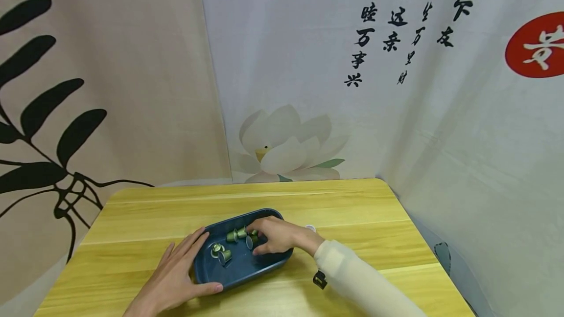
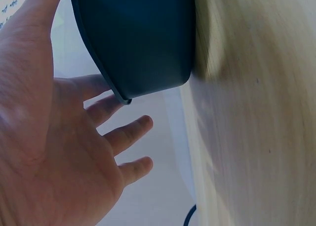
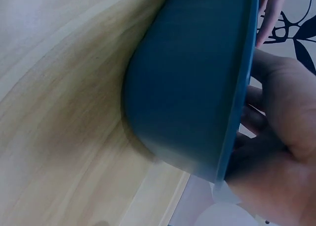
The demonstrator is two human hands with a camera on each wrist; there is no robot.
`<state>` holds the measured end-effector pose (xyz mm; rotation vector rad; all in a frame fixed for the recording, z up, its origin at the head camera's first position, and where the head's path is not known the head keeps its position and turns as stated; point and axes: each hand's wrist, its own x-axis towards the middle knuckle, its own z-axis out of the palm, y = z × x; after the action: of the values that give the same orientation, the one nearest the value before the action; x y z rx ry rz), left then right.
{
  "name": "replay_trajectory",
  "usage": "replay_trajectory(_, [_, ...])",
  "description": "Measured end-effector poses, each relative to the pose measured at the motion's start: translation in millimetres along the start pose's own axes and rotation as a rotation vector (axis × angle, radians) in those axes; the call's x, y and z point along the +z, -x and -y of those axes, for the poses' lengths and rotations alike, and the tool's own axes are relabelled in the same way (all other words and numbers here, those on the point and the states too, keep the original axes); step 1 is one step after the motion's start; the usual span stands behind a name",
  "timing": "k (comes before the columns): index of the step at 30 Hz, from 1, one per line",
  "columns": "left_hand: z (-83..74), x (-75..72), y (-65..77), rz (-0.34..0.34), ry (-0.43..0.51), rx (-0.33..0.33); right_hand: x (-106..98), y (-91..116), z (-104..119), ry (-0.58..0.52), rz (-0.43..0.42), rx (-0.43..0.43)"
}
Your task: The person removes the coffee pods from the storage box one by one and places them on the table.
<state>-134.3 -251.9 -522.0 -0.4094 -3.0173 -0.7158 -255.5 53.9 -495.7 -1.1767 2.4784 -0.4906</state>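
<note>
Green pods [image 1: 224, 257] lie on the floor of the blue tray [image 1: 246, 270], in two groups: one pair toward the tray's left end, the others farther back, toward the middle and right by the right hand [image 1: 277, 235]. That hand reaches in over the tray's right side, its fingers curving down; the index fingertip is at the back pods, and one pod, its round end facing the left front, sits just beside the fingers, between index and thumb. Whether the fingers pinch a pod I cannot tell, since they partly cover that group, and in the right wrist view the tray wall hides the pods. The left hand [image 1: 176, 270] is at the tray's left end, fingers spread and fairly straight, index at the back rim and thumb at the front edge, well apart from the pods. The tray rests on the wooden worktop [image 1: 352, 204]. A small white thing [image 1: 310, 228] shows behind the right wrist, a black piece [image 1: 319, 279] beside the cream sleeve [image 1: 352, 273]. Beyond hangs a cloth [image 1: 299, 62] with a lotus, dark leaves and characters.
</note>
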Motion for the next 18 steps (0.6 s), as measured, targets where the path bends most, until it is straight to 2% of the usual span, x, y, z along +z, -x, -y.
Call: replay_trajectory(18, [-1.4, 1.3, -0.4, 0.005, -0.005, -0.007, 6.8, -7.6, 2.2, 0.135, 0.019, -0.013])
